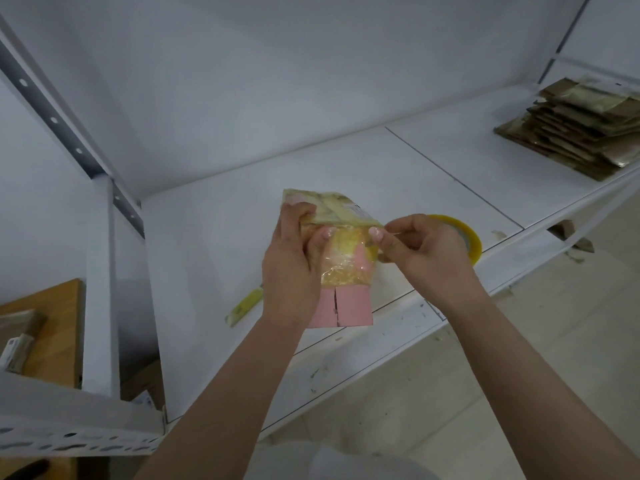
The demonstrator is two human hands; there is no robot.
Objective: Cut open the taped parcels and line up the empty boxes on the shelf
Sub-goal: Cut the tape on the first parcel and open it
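Note:
I hold a small pink box [351,306] wrapped in yellowish clear tape above the white shelf [214,244]. My left hand [294,265] grips the box's left side, thumb across its front. My right hand [422,244] pinches the tape at the box's right edge. The box's two pink bottom flaps point toward me and hang apart. A yellow-green utility knife [244,306] lies on the shelf just left of my left wrist.
A roll of yellowish tape [465,233] lies on the shelf behind my right hand. A stack of flattened brown cartons [581,129] sits at the shelf's far right. A white upright post [98,278] stands at left, with a wooden surface [52,323] beyond it.

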